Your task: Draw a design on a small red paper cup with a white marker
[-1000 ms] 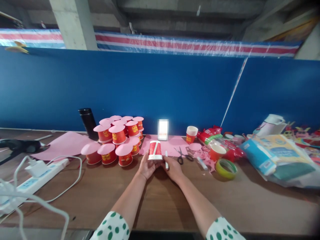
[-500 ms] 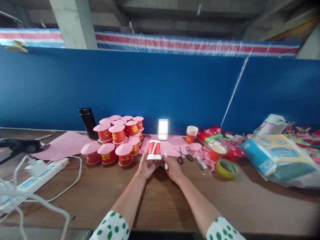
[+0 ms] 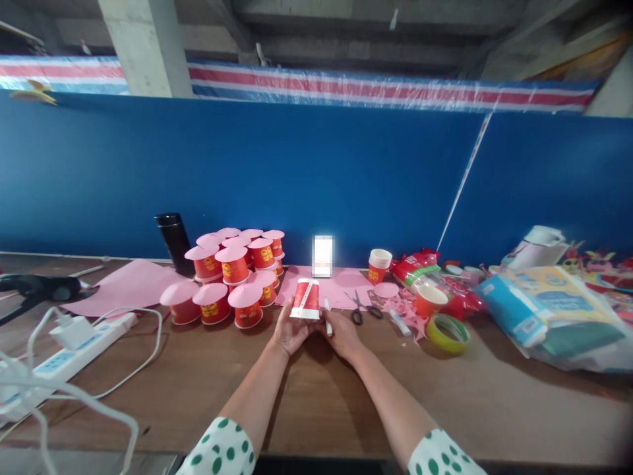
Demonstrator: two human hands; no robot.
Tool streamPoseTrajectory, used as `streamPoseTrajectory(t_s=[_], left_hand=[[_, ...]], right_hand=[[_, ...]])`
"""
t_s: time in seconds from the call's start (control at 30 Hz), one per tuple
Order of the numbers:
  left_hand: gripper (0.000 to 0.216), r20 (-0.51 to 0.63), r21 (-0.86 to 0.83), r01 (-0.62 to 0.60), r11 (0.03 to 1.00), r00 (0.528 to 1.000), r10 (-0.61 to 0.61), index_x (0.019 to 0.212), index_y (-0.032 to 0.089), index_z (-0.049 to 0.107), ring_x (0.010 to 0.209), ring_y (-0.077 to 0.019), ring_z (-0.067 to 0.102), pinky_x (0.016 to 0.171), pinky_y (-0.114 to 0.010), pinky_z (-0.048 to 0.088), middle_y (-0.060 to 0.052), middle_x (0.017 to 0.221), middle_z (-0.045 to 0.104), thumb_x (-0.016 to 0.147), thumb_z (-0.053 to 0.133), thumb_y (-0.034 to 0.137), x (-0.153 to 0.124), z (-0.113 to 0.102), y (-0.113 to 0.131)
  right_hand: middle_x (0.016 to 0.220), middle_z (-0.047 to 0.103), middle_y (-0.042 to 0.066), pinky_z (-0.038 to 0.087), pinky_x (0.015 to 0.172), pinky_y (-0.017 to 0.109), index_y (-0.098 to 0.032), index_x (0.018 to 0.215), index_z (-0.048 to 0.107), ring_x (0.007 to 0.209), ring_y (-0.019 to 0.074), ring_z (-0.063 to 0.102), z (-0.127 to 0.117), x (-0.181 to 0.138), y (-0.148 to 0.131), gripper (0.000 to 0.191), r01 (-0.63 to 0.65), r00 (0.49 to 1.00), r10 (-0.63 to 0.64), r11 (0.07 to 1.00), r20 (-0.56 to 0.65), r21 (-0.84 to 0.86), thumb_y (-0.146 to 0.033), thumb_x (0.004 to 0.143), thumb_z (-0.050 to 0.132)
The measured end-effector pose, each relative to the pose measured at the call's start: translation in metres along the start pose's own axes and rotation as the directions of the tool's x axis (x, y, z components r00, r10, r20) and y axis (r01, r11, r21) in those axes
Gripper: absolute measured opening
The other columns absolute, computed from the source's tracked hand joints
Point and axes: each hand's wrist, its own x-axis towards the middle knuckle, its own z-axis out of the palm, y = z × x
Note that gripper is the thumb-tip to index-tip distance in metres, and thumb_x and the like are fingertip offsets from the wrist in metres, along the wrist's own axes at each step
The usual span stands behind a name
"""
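Observation:
My left hand is closed around a red paper cup, which it holds rim-down above the table. A pale printed strip runs down the cup's side facing me. Close on the right, my right hand pinches a slim white pen that points upward. Its other fingertips reach toward the cup's lower edge; whether they touch it is hidden. Behind the cup lies a pink paper sheet. Black-handled scissors rest by the sheet's right end.
Left stand several red cups topped with pink discs, a black flask and a white power strip. Rightward are stacked cups, pink scraps, a tape roll and plastic packages. A blurred screen stands at the back.
The cup has turned slightly in my left hand, so its printed strip now slants and sits a little lower. My right hand stays nearly still with the pen.

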Motion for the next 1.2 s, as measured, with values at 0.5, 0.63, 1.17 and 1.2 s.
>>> streamPoseTrajectory(t_s=[0.5,0.63,1.17,1.2], left_hand=[[0.047,0.092,0.006,0.016,1.0,0.996,-0.017,0.096,0.009,0.064,0.076,-0.0279,0.067,0.076,-0.045,0.052,-0.014,0.079,0.07,0.081,0.053,0.051,0.0046,-0.0079,-0.0017],[0.046,0.098,0.027,0.014,1.0,0.995,-0.017,0.096,0.009,0.064,0.081,-0.028,0.067,0.078,-0.045,0.052,-0.014,0.081,0.071,0.082,0.051,0.051,0.0037,-0.0066,-0.0022],[0.048,0.108,0.022,0.007,1.0,0.994,-0.009,0.095,0.008,0.065,0.08,-0.0286,0.067,0.076,-0.044,0.052,-0.015,0.081,0.071,0.08,0.053,0.052,0.0016,-0.0037,-0.0018],[0.048,0.109,0.024,0.011,1.0,0.994,-0.013,0.095,0.008,0.065,0.081,-0.029,0.067,0.077,-0.045,0.052,-0.015,0.081,0.071,0.08,0.053,0.053,0.0016,-0.0034,-0.0018]], right_hand=[[0.091,0.068,0.005,0.038,0.067,0.025,-0.021,0.096,0.059,0.084,0.0197,0.06,-0.0019,0.0019,-0.0026,0.015,-0.073,0.994,0.079,0.994,0.078,-0.078,-0.03,0.085,0.057],[0.093,0.068,0.004,0.038,0.068,0.025,-0.022,0.101,0.057,0.084,0.0194,0.061,-0.0022,0.0018,-0.0026,0.019,-0.091,0.993,0.094,0.995,0.075,-0.044,-0.031,0.084,0.057],[0.1,0.067,0.006,0.039,0.072,0.025,-0.023,0.112,0.057,0.091,0.0206,0.059,-0.0024,0.0009,-0.0036,0.026,-0.029,0.993,0.044,0.99,0.106,-0.138,-0.028,0.088,0.053],[0.1,0.067,0.007,0.038,0.072,0.025,-0.023,0.112,0.056,0.091,0.0205,0.059,-0.0027,0.001,-0.0041,0.025,-0.033,0.993,0.048,0.99,0.107,-0.135,-0.027,0.087,0.053]])
